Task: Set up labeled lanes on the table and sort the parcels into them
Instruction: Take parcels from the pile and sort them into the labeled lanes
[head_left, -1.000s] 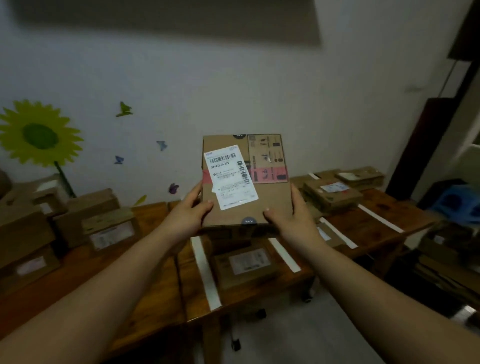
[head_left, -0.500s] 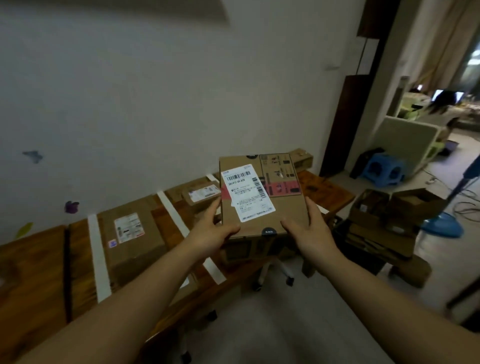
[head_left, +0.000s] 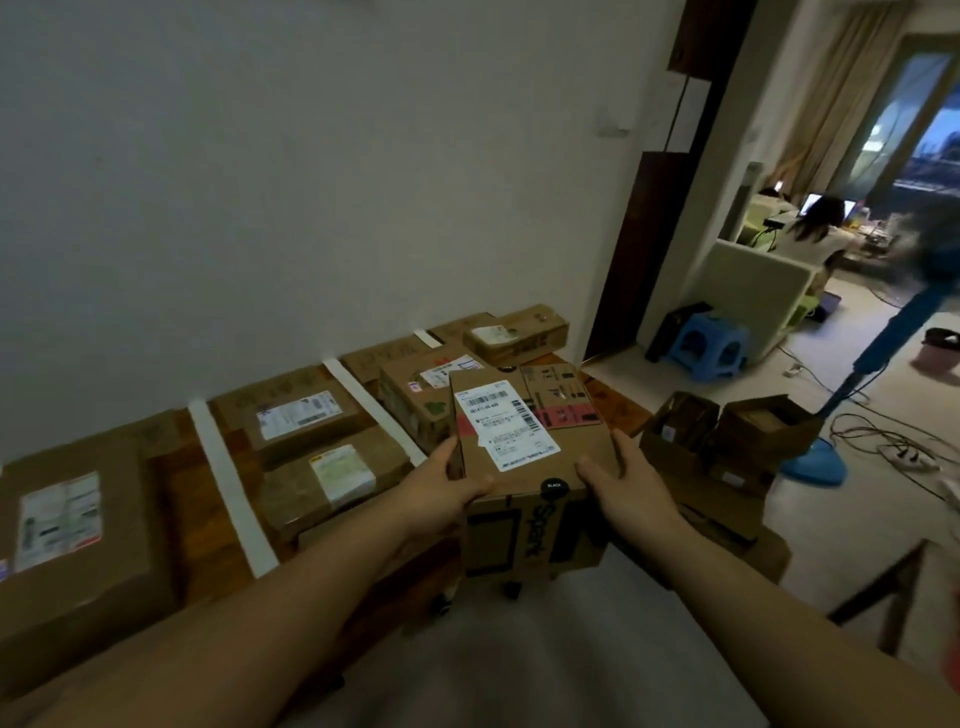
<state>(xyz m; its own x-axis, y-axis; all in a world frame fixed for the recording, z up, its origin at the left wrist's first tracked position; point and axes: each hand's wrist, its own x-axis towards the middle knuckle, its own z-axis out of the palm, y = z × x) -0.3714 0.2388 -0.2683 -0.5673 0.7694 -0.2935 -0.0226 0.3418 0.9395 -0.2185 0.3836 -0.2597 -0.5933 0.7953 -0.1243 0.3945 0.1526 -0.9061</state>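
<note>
Parcels (head_left: 306, 415) fill tape (head_left: 228, 478) lanes on the table (head_left: 176, 499); cartons (head_left: 727, 441) crowd the floor. Left hand (head_left: 447, 488) and right hand (head_left: 628, 483) grip a white-labelled brown box (head_left: 524, 431) at the table's right end.

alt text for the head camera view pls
The left hand and right hand hold a cardboard parcel with a white label near the end of a wooden table. Other parcels lie there in lanes split by white tape strips.
</note>
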